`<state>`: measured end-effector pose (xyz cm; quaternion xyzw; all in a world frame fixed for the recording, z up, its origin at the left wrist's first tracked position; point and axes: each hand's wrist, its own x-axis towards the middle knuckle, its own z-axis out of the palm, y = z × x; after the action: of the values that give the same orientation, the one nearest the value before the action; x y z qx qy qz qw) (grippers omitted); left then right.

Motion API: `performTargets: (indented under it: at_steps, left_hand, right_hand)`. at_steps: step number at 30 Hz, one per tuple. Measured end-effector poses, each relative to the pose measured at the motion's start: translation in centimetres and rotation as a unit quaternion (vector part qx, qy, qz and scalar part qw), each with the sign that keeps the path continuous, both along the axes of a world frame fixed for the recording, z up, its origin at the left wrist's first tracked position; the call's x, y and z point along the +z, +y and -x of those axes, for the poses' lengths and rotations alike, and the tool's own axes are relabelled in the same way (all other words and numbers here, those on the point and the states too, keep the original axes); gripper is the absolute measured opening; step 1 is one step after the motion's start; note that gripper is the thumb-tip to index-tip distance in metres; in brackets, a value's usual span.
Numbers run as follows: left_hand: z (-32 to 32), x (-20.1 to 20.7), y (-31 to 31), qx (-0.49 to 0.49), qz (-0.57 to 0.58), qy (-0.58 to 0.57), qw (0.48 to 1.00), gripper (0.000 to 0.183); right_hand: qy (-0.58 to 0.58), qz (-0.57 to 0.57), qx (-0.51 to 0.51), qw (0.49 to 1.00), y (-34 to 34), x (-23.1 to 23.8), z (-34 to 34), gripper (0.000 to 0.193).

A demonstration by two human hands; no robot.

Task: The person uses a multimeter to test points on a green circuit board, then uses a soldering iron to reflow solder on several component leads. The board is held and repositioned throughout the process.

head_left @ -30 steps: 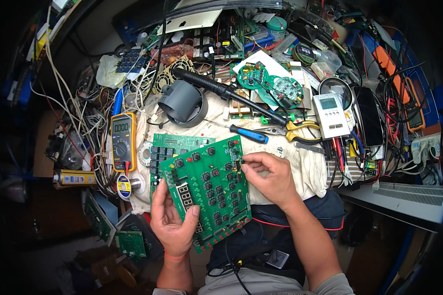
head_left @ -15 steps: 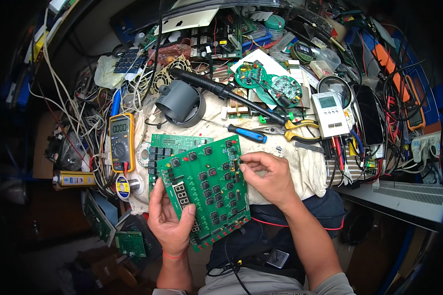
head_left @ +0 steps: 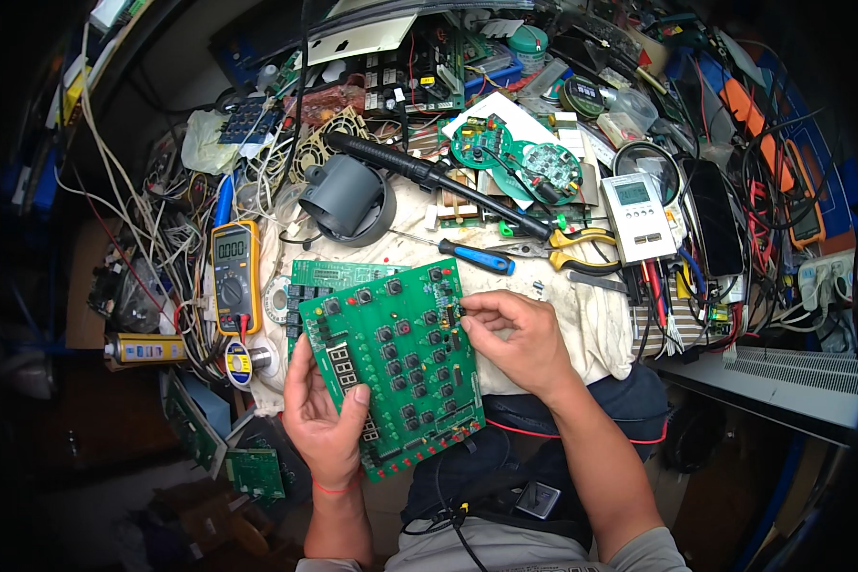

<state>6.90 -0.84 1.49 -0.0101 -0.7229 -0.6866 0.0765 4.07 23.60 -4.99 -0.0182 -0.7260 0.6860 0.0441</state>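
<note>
I see the left hand [head_left: 324, 419] clasping the green circuit board [head_left: 419, 367] over the pale cloth's [head_left: 591, 334] near edge. The right hand [head_left: 520, 338], fingers narrowed, meets its right side; I can't tell whether it grips. The teal jar's [head_left: 528, 48] contents escape me.

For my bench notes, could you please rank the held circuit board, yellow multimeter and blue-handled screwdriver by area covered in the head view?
1. Held circuit board
2. Yellow multimeter
3. Blue-handled screwdriver
</note>
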Motion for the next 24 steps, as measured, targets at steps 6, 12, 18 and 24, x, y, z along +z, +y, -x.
performTargets:
  at_steps: [6,12,18,24]
  left_hand:
    - [0.58,-0.03,-0.16,-0.003,-0.009,-0.010,1.000,0.082]
    - [0.85,-0.33,-0.31,0.000,-0.021,-0.023,1.000,0.082]
    - [0.79,-0.36,-0.39,0.001,-0.025,-0.031,0.999,0.083]
    - [0.51,0.20,0.09,0.003,-0.015,-0.023,1.000,0.082]
  right_hand:
    - [0.028,-0.029,-0.003,0.999,-0.05,-0.07,-0.01,0.023]
    - [0.060,-0.094,-0.005,0.994,0.03,-0.29,0.12,0.021]
    - [0.043,-0.064,-0.005,0.997,0.08,-0.39,0.05,0.018]
    - [0.002,-0.049,0.000,0.999,0.01,-0.33,0.21,0.019]
